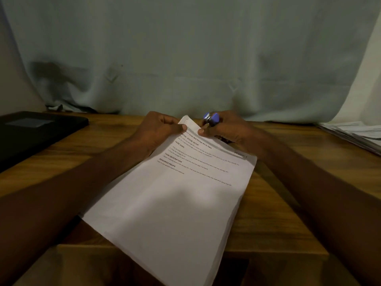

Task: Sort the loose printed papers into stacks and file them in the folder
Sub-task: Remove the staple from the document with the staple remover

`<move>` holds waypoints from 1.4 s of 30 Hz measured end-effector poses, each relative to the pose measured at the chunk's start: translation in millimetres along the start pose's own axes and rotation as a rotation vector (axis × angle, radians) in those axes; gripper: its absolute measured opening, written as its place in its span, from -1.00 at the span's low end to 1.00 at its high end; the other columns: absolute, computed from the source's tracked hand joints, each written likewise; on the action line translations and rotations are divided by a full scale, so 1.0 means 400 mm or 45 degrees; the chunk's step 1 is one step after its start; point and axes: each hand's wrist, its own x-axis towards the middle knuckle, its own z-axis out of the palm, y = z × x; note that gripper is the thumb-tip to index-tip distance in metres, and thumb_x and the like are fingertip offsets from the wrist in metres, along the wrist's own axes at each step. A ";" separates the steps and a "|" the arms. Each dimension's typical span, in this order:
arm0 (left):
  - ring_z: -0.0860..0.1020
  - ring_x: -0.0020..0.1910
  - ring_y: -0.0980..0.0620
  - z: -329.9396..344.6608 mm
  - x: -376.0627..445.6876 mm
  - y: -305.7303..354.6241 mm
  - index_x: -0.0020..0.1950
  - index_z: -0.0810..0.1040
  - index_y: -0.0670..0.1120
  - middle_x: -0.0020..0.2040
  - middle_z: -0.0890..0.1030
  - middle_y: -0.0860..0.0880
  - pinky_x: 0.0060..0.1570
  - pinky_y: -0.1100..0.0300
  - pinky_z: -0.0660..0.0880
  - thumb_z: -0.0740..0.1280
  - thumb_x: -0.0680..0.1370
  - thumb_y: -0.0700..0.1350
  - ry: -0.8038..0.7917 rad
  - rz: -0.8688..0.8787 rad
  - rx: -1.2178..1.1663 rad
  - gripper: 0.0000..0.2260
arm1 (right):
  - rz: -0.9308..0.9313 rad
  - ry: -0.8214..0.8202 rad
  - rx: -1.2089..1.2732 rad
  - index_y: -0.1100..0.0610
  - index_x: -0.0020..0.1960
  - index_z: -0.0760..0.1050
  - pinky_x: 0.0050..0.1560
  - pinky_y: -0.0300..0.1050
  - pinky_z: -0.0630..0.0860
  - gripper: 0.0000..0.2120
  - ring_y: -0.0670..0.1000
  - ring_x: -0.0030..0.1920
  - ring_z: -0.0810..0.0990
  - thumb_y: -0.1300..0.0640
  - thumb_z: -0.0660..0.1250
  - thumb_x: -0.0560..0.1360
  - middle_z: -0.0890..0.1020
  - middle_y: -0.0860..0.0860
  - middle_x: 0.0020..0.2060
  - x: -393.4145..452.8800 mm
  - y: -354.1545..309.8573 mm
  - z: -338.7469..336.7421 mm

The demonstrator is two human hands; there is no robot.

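Stack of printed papers (175,203): nearest item, lying skewed on the wooden table (278,213), near corner hanging past the table's front edge toward you. Top sheet shows headings, text at far end.

Left hand (158,129): at stack's far corner, thumb and fingers curled, pinching the top sheets there. Corner lifted/curled off the rest.

Right hand (224,131): same corner, opp. side. Thumb presses the paper edge; fingers curled round a small blue-and-metal object (210,119), prob. a stapler or clip, can't tell which. So rt hand holds both tool and paper.

Black folder (31,137): far left on table, closed as far as visible, well apart from stack.

More loose papers (354,135): far right edge, untidy pile, not yet sorted by the look of it.

Cloth backdrop (185,54): behind table.

Risks, judged from here:
- Stack overhangs front edge; a tug at the far corner could slide the whole lot off toward your lap.
- Sheets misaligned at the pinched corner; fastening now would lock them crooked.
- Rt hand double-loaded; tool could slip or crease the corner.
- Low light; easy to misread headings, so wrong stack.
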 end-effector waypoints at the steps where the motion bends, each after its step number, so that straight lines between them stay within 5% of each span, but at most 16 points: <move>1: 0.73 -0.22 0.00 0.001 0.000 -0.004 -0.11 0.75 -0.16 -0.19 0.75 -0.08 -0.12 0.20 0.65 0.54 0.49 -0.20 0.031 0.017 0.006 -0.97 | 0.038 0.015 0.018 0.10 0.12 0.64 -0.34 -0.24 0.47 -0.65 -0.04 -0.27 0.59 0.10 0.64 0.38 0.66 0.00 -0.23 0.002 0.005 -0.004; 3: 0.70 -0.29 0.07 0.005 -0.004 -0.009 -0.12 0.74 -0.17 -0.23 0.75 -0.05 -0.22 0.30 0.60 0.55 0.49 -0.21 0.051 0.026 0.030 -0.96 | 0.127 0.018 0.074 0.09 0.15 0.62 -0.37 -0.20 0.41 -0.58 -0.04 -0.32 0.49 -0.01 0.64 0.37 0.60 0.04 -0.25 0.005 0.017 -0.015; 7: 0.73 -0.20 -0.04 0.011 -0.007 -0.018 -0.06 0.74 -0.20 -0.16 0.75 -0.11 -0.08 0.16 0.64 0.54 0.50 -0.19 -0.033 -0.037 0.032 -0.91 | 0.109 0.015 0.031 0.10 0.15 0.62 -0.27 -0.15 0.46 -0.60 -0.04 -0.25 0.49 -0.20 0.43 0.54 0.63 0.02 -0.16 0.014 0.013 -0.030; 12: 0.71 -0.24 -0.01 0.013 -0.009 -0.020 -0.04 0.74 -0.23 -0.14 0.75 -0.15 -0.14 0.23 0.64 0.54 0.49 -0.22 -0.050 -0.027 -0.049 -0.90 | -0.119 -0.128 -0.197 -0.03 0.23 0.63 -0.17 -0.19 0.48 -0.67 -0.11 -0.18 0.57 -0.19 0.38 0.58 0.68 -0.11 -0.14 0.005 0.005 -0.024; 15: 0.70 -0.22 -0.03 0.012 -0.007 -0.024 -0.03 0.74 -0.25 -0.12 0.74 -0.19 -0.09 0.17 0.64 0.53 0.49 -0.24 -0.061 -0.001 -0.051 -0.89 | -0.221 -0.213 -0.351 -0.10 0.03 0.63 -0.20 -0.32 0.46 -0.86 -0.24 -0.25 0.58 -0.14 0.39 0.59 0.65 -0.25 -0.27 0.001 0.012 -0.023; 19: 0.69 -0.16 -0.11 0.013 -0.005 -0.029 -0.04 0.75 -0.23 -0.10 0.73 -0.21 0.00 0.05 0.60 0.54 0.49 -0.21 -0.082 0.042 -0.013 -0.89 | -0.255 -0.210 -0.513 -0.07 0.32 0.55 0.00 -0.23 0.45 -0.62 -0.14 0.10 0.59 -0.15 0.44 0.55 0.62 -0.15 0.14 0.006 0.022 -0.020; 23: 0.71 -0.14 -0.16 0.011 -0.004 -0.029 -0.02 0.75 -0.22 -0.10 0.74 -0.19 -0.04 0.06 0.61 0.52 0.51 -0.20 -0.099 0.077 0.028 -0.89 | -0.317 -0.168 -0.427 0.00 0.33 0.57 0.07 -0.19 0.45 -0.57 -0.06 0.16 0.57 -0.06 0.52 0.50 0.60 -0.09 0.16 0.006 0.025 -0.019; 27: 0.67 -0.25 0.03 0.014 -0.009 -0.024 0.00 0.75 -0.20 -0.13 0.74 -0.16 -0.25 0.29 0.56 0.49 0.54 -0.20 -0.096 0.121 0.119 -0.90 | -0.374 -0.217 -0.329 0.03 0.31 0.63 0.02 -0.28 0.50 -0.59 -0.11 0.08 0.64 0.02 0.55 0.48 0.67 -0.13 0.11 0.002 0.027 -0.013; 33: 0.67 -0.21 0.06 0.010 0.003 -0.036 -0.03 0.77 -0.13 -0.16 0.74 -0.08 -0.16 0.21 0.56 0.50 0.54 -0.16 -0.060 0.183 0.151 -0.93 | -0.411 -0.217 -0.294 0.02 0.26 0.66 0.02 -0.29 0.54 -0.64 -0.16 0.00 0.66 0.04 0.55 0.48 0.71 -0.16 0.05 -0.001 0.026 -0.003; 39: 0.48 -0.43 0.25 0.017 -0.003 -0.038 -0.17 0.72 -0.10 -0.39 0.63 0.09 -0.39 0.37 0.37 0.52 0.54 -0.12 -0.043 0.185 0.228 -0.89 | -0.441 -0.179 -0.237 0.08 0.21 0.68 -0.08 -0.32 0.49 -0.70 -0.22 -0.10 0.64 0.04 0.54 0.50 0.72 -0.13 -0.05 -0.002 0.018 0.015; 42: 0.55 -0.36 0.15 0.019 -0.005 -0.033 -0.13 0.67 -0.15 -0.30 0.68 -0.08 -0.36 0.29 0.44 0.55 0.51 -0.13 0.008 0.176 0.195 -0.87 | -0.439 -0.176 -0.265 0.06 0.21 0.68 -0.06 -0.30 0.51 -0.71 -0.20 -0.08 0.65 0.03 0.53 0.50 0.72 -0.13 -0.05 -0.003 0.016 0.014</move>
